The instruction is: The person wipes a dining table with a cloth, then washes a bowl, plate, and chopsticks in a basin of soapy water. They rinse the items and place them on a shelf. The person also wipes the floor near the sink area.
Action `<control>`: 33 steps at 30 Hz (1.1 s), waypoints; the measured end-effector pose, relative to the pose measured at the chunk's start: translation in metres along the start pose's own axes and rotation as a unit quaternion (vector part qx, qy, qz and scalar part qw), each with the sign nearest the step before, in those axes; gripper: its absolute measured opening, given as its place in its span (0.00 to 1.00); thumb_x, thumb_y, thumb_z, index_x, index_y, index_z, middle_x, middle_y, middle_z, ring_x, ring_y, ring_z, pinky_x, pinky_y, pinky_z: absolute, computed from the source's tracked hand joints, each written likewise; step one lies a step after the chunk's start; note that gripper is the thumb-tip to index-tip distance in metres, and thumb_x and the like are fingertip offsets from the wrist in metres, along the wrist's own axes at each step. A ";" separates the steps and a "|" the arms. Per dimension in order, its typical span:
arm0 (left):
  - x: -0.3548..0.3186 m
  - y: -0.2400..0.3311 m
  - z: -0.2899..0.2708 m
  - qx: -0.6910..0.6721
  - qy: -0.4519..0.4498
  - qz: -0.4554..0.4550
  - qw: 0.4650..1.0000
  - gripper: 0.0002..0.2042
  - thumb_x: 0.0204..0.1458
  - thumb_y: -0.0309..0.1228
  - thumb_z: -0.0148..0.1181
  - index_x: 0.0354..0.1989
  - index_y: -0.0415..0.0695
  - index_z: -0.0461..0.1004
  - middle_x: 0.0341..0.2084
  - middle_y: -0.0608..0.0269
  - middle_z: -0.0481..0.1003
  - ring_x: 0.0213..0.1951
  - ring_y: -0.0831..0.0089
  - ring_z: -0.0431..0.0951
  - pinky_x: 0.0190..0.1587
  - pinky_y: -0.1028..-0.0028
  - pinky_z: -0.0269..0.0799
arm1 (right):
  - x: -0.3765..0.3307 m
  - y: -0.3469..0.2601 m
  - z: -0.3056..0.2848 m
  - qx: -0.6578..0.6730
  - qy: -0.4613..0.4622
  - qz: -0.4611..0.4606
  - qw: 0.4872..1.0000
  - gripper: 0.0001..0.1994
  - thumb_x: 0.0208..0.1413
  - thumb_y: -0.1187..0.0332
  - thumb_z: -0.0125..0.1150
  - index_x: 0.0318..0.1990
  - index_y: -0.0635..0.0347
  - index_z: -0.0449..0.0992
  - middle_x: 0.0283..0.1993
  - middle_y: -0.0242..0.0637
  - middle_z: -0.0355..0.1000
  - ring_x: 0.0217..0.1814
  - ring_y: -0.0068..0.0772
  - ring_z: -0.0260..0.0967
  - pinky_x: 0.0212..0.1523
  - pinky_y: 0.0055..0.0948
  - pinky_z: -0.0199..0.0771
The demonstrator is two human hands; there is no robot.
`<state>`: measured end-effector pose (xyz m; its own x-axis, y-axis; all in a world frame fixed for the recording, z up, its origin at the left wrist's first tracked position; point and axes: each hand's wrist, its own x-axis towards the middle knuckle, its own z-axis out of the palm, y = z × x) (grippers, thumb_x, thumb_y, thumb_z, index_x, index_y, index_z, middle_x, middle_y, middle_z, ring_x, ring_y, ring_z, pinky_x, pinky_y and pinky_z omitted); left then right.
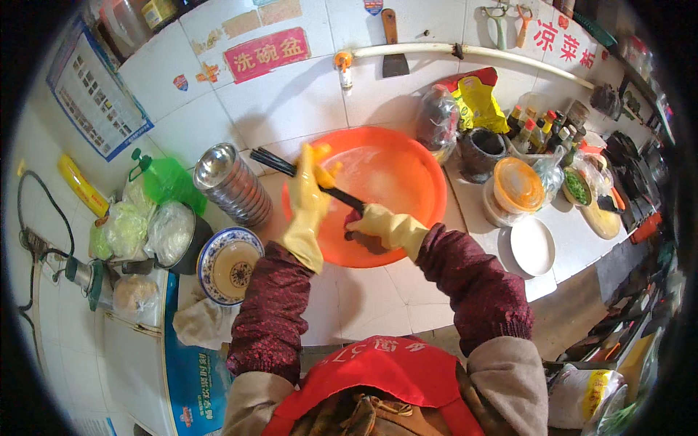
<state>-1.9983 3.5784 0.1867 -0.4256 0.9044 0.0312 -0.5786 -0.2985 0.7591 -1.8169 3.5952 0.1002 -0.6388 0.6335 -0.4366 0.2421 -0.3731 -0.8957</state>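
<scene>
A bundle of long black chopsticks slants over the left half of a round orange basin. My left hand, in a yellow rubber glove with orange fingertips, is closed around the middle of the bundle. Its thin ends stick out past the basin's left rim. Lower down, my gloved right hand grips the other end near the basin's front rim. A dark reddish patch beside the right fingers is too unclear to name. Cloudy liquid lies in the basin below.
Left of the basin stand a stack of metal bowls, a blue-patterned bowl and a green plastic jug. To the right are a stone mortar, an orange-lidded tub, a white plate and several bottles. A pipe crosses the tiled wall.
</scene>
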 end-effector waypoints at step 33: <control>0.007 -0.112 -0.030 0.395 -0.168 -0.339 0.837 0.22 0.74 0.52 0.58 0.60 0.47 0.81 0.40 0.66 0.83 0.36 0.66 0.81 0.43 0.70 0.76 | 0.005 0.013 -0.080 -0.183 0.254 -0.079 0.947 0.20 0.71 0.53 0.61 0.57 0.59 0.83 0.38 0.40 0.82 0.38 0.40 0.81 0.38 0.39 0.79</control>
<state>-1.9573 3.6089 0.0824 0.1114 0.8585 -0.5005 0.0891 0.4930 0.8655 -1.7581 3.6475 0.0798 -0.2781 0.9403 -0.1961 0.4690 -0.0452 -0.8820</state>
